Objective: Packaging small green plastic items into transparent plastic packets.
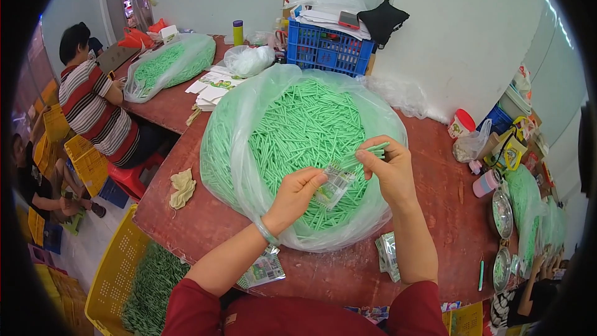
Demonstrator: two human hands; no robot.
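Observation:
A big clear plastic bag (233, 149) full of thin green sticks (298, 130) lies on the red-brown table (199, 211) in front of me. My left hand (297, 191) holds a small clear printed sleeve (334, 185) above the pile. My right hand (387, 165) pinches a bunch of green sticks (371, 149) whose ends meet the top of the sleeve. More small printed sleeves lie at the table's near edge, one stack (263, 269) under my left forearm and another (388, 255) beside my right forearm.
A yellow crate (112, 274) with filled green packs stands on the floor at lower left. A person in a striped shirt (93, 109) sits at the far left by a second bag of sticks (168, 62). A blue crate (326, 46) stands behind, a cloth (182, 186) left, bowls (501, 211) right.

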